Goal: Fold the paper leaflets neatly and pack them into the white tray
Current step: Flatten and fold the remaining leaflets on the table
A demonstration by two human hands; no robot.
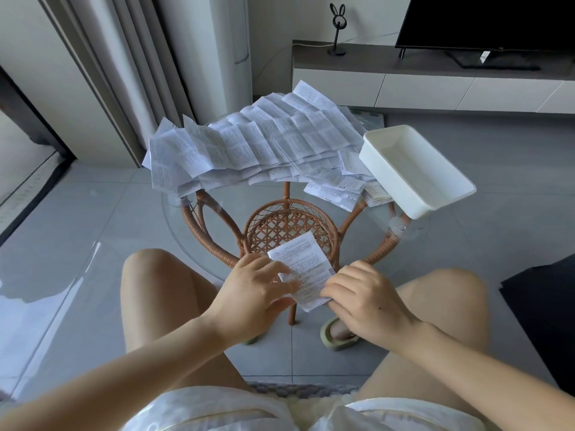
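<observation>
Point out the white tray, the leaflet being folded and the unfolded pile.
white tray (385,181): head view, outer left wall.
leaflet being folded (300,255): head view, printed upper part.
pile of unfolded leaflets (249,144): head view, top sheet's middle.

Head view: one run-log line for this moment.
phase: folding | left hand: holds leaflet | right hand: pinches same leaflet | white tray: empty | leaflet pile: unfolded, on glass tabletop
</observation>
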